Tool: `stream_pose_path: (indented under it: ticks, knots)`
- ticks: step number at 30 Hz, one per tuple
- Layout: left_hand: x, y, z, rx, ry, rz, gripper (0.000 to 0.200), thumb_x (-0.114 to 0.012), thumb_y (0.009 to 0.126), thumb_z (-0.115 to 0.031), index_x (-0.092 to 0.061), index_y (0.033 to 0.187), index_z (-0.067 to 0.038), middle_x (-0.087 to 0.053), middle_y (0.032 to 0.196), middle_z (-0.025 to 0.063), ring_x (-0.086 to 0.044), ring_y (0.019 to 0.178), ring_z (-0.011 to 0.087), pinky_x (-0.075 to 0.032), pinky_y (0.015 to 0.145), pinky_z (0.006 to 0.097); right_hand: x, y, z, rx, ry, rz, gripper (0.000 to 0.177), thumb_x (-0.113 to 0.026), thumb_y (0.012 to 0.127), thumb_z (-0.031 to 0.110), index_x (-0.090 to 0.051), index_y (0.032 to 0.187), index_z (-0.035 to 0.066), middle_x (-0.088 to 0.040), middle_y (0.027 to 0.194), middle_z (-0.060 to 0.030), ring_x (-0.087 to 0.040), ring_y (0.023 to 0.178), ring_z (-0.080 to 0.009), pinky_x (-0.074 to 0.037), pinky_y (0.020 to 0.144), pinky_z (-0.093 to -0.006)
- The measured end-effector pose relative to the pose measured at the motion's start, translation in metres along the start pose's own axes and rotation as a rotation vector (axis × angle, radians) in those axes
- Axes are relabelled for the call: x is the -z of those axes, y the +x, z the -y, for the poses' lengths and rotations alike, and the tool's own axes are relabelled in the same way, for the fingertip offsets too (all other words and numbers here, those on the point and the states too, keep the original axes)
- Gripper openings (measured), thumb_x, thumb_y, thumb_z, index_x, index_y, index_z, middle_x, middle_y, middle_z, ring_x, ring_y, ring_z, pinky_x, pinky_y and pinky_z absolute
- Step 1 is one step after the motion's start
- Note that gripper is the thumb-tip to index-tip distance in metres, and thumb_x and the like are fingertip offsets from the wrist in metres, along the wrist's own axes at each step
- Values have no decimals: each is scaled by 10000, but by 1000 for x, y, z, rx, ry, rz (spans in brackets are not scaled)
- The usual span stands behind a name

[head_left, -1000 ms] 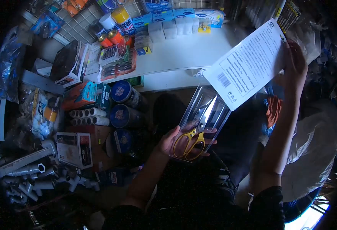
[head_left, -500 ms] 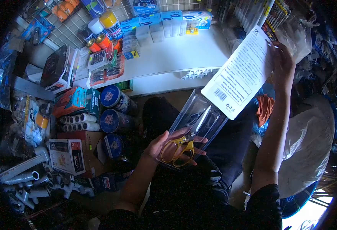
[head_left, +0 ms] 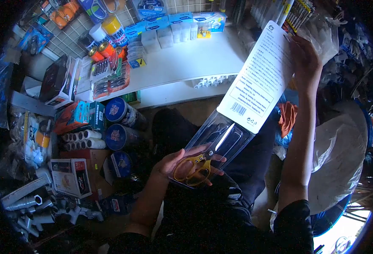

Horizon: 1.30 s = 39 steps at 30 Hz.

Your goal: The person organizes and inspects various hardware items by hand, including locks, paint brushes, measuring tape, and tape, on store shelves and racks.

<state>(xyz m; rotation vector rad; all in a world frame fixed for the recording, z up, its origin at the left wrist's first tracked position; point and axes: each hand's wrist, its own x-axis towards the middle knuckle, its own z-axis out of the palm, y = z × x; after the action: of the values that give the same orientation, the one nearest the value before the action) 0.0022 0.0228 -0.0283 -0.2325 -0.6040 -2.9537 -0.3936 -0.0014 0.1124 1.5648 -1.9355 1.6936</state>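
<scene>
A clear plastic blister pack (head_left: pixel 237 137) lies tilted over my lap, with yellow-handled scissors (head_left: pixel 200 164) inside it. My left hand (head_left: pixel 176 164) holds its lower end, thumb along the left side and fingers spread beneath, visible through the plastic. A white printed backing card (head_left: pixel 254 80) with a barcode meets the pack's upper end, its lower edge right at the pack's opening. My right hand (head_left: pixel 307 59) grips the card by its upper right edge, with some of the fingers hidden behind it.
A white shelf (head_left: pixel 186 59) ahead carries small boxes and spray cans. Blue-lidded tubs (head_left: pixel 118 137), white rolls (head_left: pixel 82 140) and cartons stand at left, with grey pipe fittings (head_left: pixel 38 216) nearer me. A plastic-covered round surface (head_left: pixel 339 156) is at right.
The backing card has moved slightly left and down, its lower edge now lined up more squarely with the pack's upper end. Both hands keep their hold. The whole view has shifted slightly.
</scene>
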Motion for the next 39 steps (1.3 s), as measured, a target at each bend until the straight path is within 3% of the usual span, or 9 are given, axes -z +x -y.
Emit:
stream_pose_path:
  ticks: [14, 21, 23, 26, 31, 33, 37, 39]
  knots:
    - [-1, -5, -3, -28, -34, 24, 910, -424, 1003, -613, -43, 1605, -47, -183, 1592, 315, -350, 1407, 515, -437, 1041, 638, -12, -23, 20, -1, -178, -65, 171, -664, 956, 65, -720, 1112, 23, -720, 1028, -93, -666, 923, -154, -526, 819, -292]
    - [-6, 1, -4, -36, -60, -6, 881, -406, 1010, -612, -53, 1610, -73, -186, 1600, 304, -356, 1400, 522, -443, 1027, 648, -22, -32, 13, 17, -131, 44, 192, -655, 971, 140, -699, 1120, 26, -729, 1036, -98, -655, 928, -140, -508, 850, -294]
    - [-1, -3, -3, -49, -61, -19, 847, -385, 1020, -602, -71, 1612, -85, -192, 1600, 302, -354, 1400, 525, -443, 1020, 657, -29, -44, 20, -65, -97, 72, 190, -656, 969, 137, -697, 1117, 26, -728, 1026, -92, -652, 932, -131, -505, 852, -293]
    - [-7, 2, -7, -58, 13, -106, 887, -348, 1005, -642, -13, 1609, -85, -199, 1587, 332, -341, 1380, 579, -432, 987, 715, -36, -52, 21, -99, -94, 129, 189, -655, 970, 127, -689, 1124, 22, -724, 1011, -83, -648, 945, -119, -501, 848, -280]
    - [-11, 16, -7, -165, -116, -166, 728, -377, 1034, -522, -220, 1577, -64, -298, 1563, 272, -341, 1380, 573, -380, 955, 799, -44, -55, 23, -170, 132, 227, 183, -660, 970, 90, -669, 1124, -9, -709, 1020, -74, -631, 961, -103, -491, 843, -252]
    - [-2, 25, -7, -171, -143, -76, 686, -385, 1044, -499, -241, 1579, -94, -321, 1566, 252, -345, 1395, 543, -388, 992, 762, -51, -61, 15, -122, 207, 243, 179, -662, 971, 75, -661, 1119, -26, -702, 1037, -74, -619, 963, -99, -484, 849, -242]
    - [-6, 27, -12, -230, 14, -268, 624, -379, 1060, -429, -312, 1528, -22, -463, 1456, 263, -479, 1326, 432, -423, 971, 733, -54, -61, 17, -225, 320, 299, 176, -667, 974, 76, -653, 1100, -47, -692, 1037, -66, -608, 966, -93, -473, 868, -237]
    - [2, 26, -11, -221, -21, -292, 637, -392, 1054, -446, -306, 1538, -41, -442, 1476, 263, -461, 1329, 458, -424, 1002, 690, -54, -64, 19, -268, 340, 316, 180, -669, 978, 88, -653, 1094, -48, -690, 1030, -61, -609, 966, -92, -469, 876, -233]
